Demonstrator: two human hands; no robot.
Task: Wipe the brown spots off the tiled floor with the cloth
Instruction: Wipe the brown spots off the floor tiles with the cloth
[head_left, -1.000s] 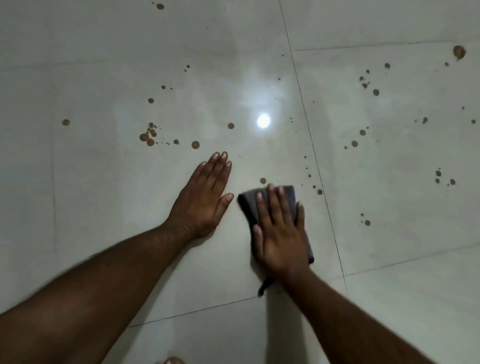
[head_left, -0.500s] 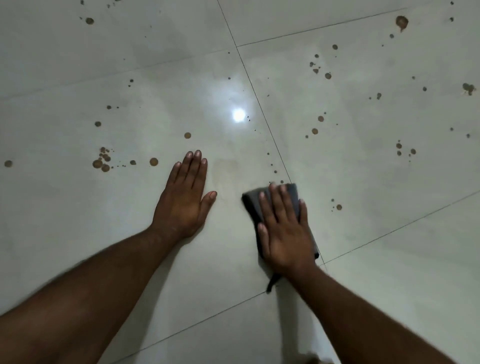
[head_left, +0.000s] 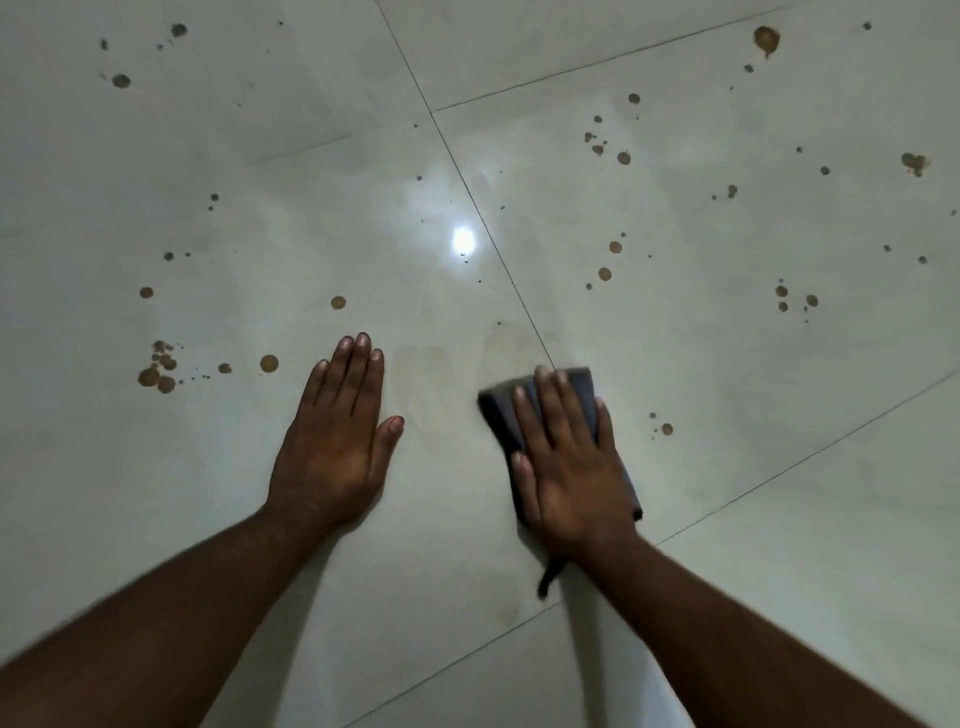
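Both hands lie flat on the floor (head_left: 727, 467), the right hand (head_left: 569, 478) on the cloth (head_left: 582, 387); spots (head_left: 268, 364) lie left of the left fingers (head_left: 358, 374)

Right hand (head_left: 566, 467) pressed flat on a dark cloth (head_left: 582, 387) on the tiled floor (head_left: 727, 467); left hand (head_left: 337, 441) flat, left of the cloth. Brown spots (head_left: 156, 371) lie scattered beyond and on both sides of the cloth.
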